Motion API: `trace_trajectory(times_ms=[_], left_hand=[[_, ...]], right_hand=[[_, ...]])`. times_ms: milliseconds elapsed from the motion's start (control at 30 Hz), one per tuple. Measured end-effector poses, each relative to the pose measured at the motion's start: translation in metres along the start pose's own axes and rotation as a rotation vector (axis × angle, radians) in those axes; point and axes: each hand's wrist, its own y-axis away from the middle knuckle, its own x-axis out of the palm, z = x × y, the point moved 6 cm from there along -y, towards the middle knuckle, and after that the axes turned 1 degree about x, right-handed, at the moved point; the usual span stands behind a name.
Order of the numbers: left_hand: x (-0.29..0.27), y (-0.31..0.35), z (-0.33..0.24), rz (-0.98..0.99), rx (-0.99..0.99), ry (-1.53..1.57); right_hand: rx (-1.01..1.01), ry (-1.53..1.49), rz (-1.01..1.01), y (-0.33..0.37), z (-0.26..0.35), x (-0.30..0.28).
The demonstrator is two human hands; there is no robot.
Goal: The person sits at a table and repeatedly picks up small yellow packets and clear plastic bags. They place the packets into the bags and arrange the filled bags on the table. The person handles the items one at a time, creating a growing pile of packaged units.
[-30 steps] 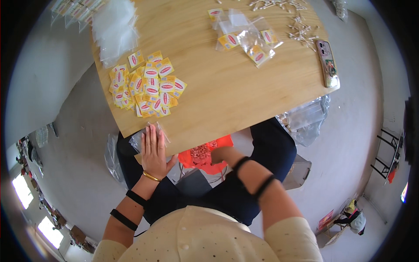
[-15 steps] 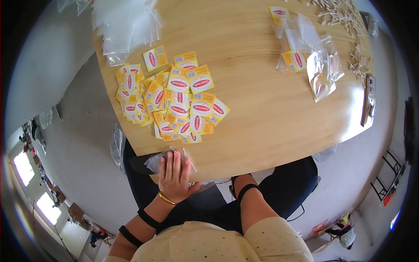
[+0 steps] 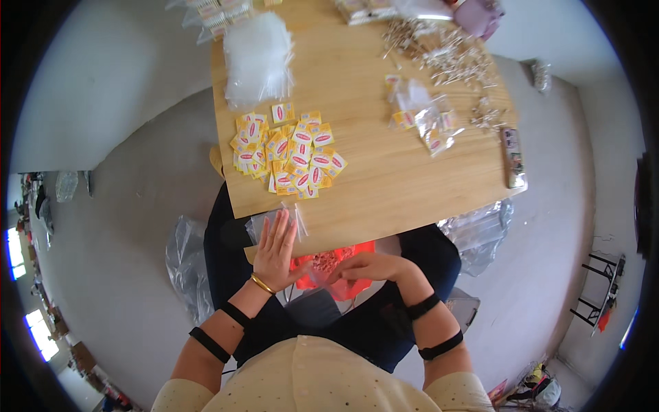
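Observation:
My left hand (image 3: 276, 250) lies palm down with its fingers stretched out over small clear zip bags (image 3: 299, 218) at the near left edge of the table. To its right, my right hand (image 3: 371, 266) is beyond the table edge, over my lap. Its fingers are bent together, and the tips pinch a clear plastic bag (image 3: 320, 276) close to my left thumb. Below the hands, a red bag (image 3: 367, 250) holds small loose pieces that I cannot make out clearly. Ahead of my left hand lies a pile of yellow and white printed cards (image 3: 298, 154).
A stack of clear bags (image 3: 255, 58) lies far left. Loose cotton swabs (image 3: 446, 55) spread across the far right. Nearer are clear bags with yellow cards (image 3: 434, 130) and a phone (image 3: 512, 158) by the right edge. Plastic sheeting (image 3: 184, 268) is beside my left leg.
The view has tilted, showing more of the far table. My right hand, hidden before, has come up beside my left, and the red bag shows. My left hand stays on the bags.

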Motion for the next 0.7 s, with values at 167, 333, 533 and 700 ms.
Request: trace_trajectory(times_ms=[167,333,533,700], left_hand=[[-0.036,0.006,-0.007,-0.125,-0.025,0.029],[-0.083,0.021,-0.011,-0.341,-0.183,0.096],[-0.102,0.048,0.009,-0.453,-0.354,0.461],[-0.073,0.055,0.028,-0.423,-0.362,0.399]], right_hand=[[-0.432,-0.183,-0.357,0.055,0.063,-0.008],[-0.637,-0.186,-0.552,0.034,0.095,0.003],[-0.611,0.744,-1.287,0.036,0.158,0.062],[-0.219,1.112,-1.265,-0.041,0.14,0.06]])
